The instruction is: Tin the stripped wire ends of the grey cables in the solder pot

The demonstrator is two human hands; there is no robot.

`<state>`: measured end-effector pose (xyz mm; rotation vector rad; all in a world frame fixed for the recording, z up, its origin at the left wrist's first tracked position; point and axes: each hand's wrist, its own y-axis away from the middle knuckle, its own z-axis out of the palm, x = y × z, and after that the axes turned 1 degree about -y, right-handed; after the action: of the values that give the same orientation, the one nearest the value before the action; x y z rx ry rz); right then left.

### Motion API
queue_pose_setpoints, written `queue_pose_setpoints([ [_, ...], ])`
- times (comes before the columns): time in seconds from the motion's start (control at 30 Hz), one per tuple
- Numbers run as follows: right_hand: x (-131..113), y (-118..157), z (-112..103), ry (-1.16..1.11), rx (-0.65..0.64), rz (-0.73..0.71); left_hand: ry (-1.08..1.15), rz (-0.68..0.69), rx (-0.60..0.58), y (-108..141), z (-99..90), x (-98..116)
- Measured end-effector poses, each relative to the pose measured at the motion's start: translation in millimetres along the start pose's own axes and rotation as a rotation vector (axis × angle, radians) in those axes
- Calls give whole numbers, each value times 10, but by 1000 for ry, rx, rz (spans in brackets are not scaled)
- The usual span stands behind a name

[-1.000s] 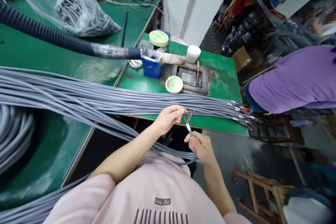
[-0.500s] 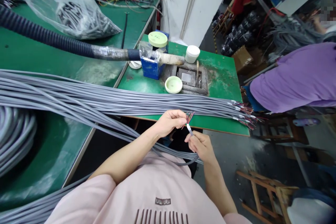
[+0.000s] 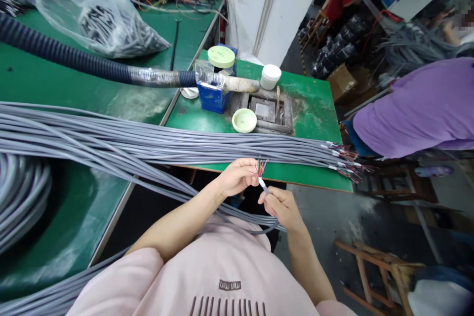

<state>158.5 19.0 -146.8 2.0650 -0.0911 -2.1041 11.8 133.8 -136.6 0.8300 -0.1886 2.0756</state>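
Note:
My right hand (image 3: pixel 278 206) is closed round a grey cable (image 3: pixel 265 187) just below its stripped end. White wrap sits at that end, and thin coloured wires (image 3: pixel 262 167) fan out above it, red and dark ones among them. The fingers of my left hand (image 3: pixel 240 176) pinch at the left side of these wires; which strand they hold is too small to tell. Behind my hands, a long bundle of grey cables (image 3: pixel 207 145) lies across the green bench (image 3: pixel 311 108), its frayed wire ends (image 3: pixel 346 158) at the right.
A soldering pot (image 3: pixel 263 109) is set in the bench, with a pale green dish (image 3: pixel 244 121), a white tub (image 3: pixel 270 76) and a blue box (image 3: pixel 213 96) around it. A black extraction hose (image 3: pixel 92 61) reaches over from the left. A co-worker in purple (image 3: pixel 414 108) is at right.
Both hands and the cable end have shifted slightly left. My left fingers have moved away from the middle of the wires to their left side, and the wires are more spread.

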Motion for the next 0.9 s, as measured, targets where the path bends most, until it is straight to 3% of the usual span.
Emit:
queue_pose_setpoints([
  [0.17, -5, -2, 6, 20, 3, 6, -22, 29, -75, -13, -7, 26],
  [0.57, -46, -17, 27, 7, -26, 35, -119, 87, -123, 14, -37, 96],
  [0.9, -82, -29, 24, 14, -51, 38, -410, 189, -190, 29, -165, 150],
])
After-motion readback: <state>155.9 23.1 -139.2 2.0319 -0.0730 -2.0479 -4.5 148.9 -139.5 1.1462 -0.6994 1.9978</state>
